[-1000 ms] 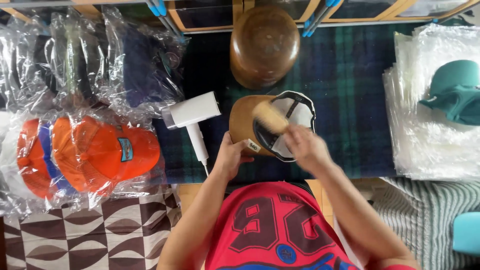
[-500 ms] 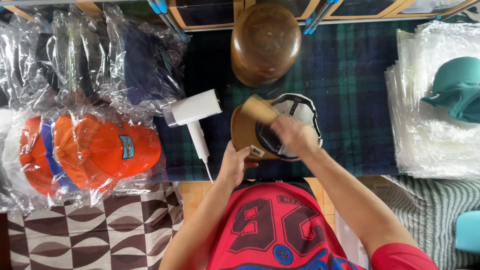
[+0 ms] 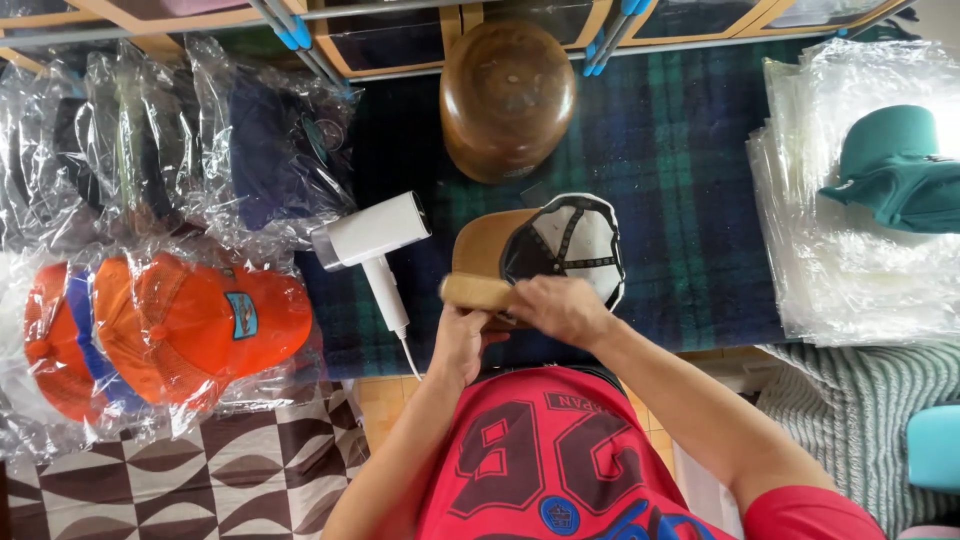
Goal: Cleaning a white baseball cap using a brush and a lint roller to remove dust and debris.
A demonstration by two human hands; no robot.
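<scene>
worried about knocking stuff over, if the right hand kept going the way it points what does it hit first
The right hand points leftward holding the wooden brush; going on, it would likely first meet the white hair dryer, though depth is unclear.

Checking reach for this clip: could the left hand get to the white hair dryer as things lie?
Probably yes. The left hand grips the cap at its near edge, and the white hair dryer lies uncovered on the plaid cloth just beside it, nothing between them. It would first have to release the cap.

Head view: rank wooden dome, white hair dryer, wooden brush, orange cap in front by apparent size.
1. orange cap, bagged in clear plastic, largest.
2. wooden dome, close behind; its height toward the camera may inflate it.
3. white hair dryer.
4. wooden brush, smallest, though partly covered by the right hand.
</scene>
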